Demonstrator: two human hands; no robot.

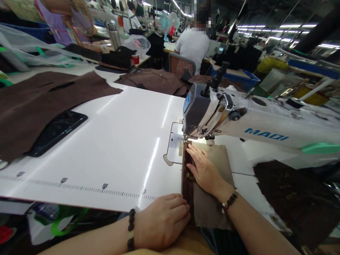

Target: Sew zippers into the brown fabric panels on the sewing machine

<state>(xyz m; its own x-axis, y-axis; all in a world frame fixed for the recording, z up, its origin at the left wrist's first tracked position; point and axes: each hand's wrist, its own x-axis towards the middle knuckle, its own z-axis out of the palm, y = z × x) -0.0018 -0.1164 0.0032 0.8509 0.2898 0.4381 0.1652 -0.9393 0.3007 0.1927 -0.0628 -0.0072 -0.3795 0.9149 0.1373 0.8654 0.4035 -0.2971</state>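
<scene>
A taupe fabric panel [216,161] with a dark brown zipper strip [188,191] along its left edge lies under the head of the sewing machine [199,113]. A small brass-coloured zipper pull shows on the strip. My right hand [204,171] lies on the panel, fingers stretched out, with the fingertips on the strip just in front of the presser foot [185,140]. At the table's front edge my left hand [164,221] is closed at the near end of the strip, its fingers curled over the edge. The thumb of that hand is hidden.
Brown leather-like pieces [58,92] lie at left, partly over a black phone-like object [63,131]. More brown pieces [159,79] lie behind the white table [119,141]. A dark brown piece [297,198] is at right. A person [192,46] sits ahead.
</scene>
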